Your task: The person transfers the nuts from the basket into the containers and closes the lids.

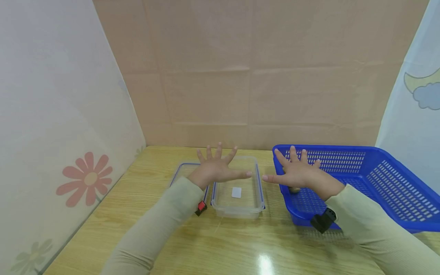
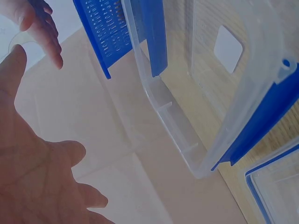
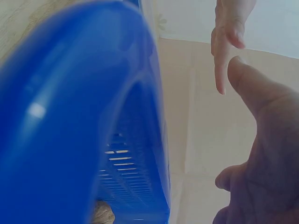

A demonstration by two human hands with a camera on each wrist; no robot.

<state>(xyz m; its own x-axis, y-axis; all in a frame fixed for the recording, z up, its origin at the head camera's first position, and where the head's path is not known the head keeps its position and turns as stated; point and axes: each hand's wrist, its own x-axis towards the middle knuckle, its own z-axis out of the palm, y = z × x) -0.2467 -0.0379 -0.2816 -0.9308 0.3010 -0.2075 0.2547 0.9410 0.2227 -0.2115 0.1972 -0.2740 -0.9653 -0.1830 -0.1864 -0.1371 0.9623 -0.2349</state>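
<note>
Because the tan sheet fills most of the upper half of the frame, I get a plain ground behind the work, and I take that to be why it hangs there. Below it the wooden surface carries everything. The blue basket takes up the right side of the frame, close under the right arm, which I judge a handy spot for reaching into. At the lower centre stands the clear box, uncovered, its mouth facing up, between the two arms where I suppose either could get at it. Just left of it, partly behind the left arm, lies what looks like its lid, probably set aside to leave the box clear. Blue strips, likely clips, run along the box's sides in the left wrist view.

Both hands hold nothing. The left hand is spread wide in front of the box; the right hand is spread likewise in front of the basket's left end. Their thumbs point at each other with a gap between, a pose I read as showing me free fingers rather than gripping. A black block sits at the right wrist, presumably my camera there. Inside the basket, at its left end, a brown lump shows, mostly hidden by the right hand; I can't tell what it is. Smallest is the white label, seen at the middle of the box.
</note>
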